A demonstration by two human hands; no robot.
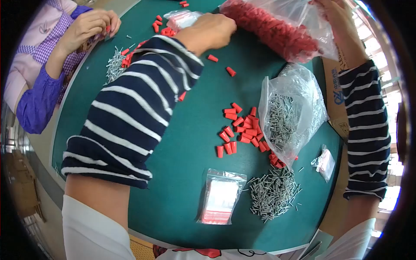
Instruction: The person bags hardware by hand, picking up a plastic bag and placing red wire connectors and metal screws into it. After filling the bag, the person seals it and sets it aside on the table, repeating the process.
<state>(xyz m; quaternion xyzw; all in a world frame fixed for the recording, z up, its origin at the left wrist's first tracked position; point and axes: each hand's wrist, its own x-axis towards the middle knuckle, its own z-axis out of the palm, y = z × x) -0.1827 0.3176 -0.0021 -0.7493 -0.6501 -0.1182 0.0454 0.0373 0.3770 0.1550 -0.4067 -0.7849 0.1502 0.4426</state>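
Nearest on the green table (173, 208) lay one clear packet (220, 197) of flat, red-edged bags, too tightly stacked to count. Just right of it was one heap of screws (275, 195), far too many to count, and well to its right one small packet (324, 164). Beyond the heap lay one cluster of red caps (248, 130), more than twenty. Right of the cluster stood one open screw bag (284, 119), its mouth toward the near side, and behind it, one carton (336, 86) at the table's edge. Farther in lay two separate caps (230, 71), and a third (182, 96) just beside the left sleeve.

At the far side was one big cap bag (273, 30), its caps past counting. The right hand (340, 19) gripped its plastic at the upper right. The left hand (212, 31) was at its left end, fingers bent under; whether they gripped it, I cannot tell. Behind the left forearm were a second screw heap (115, 66), more caps and another clear packet (184, 19). To the left, a co-worker's two hands (95, 27) were together, one red piece between the fingers.
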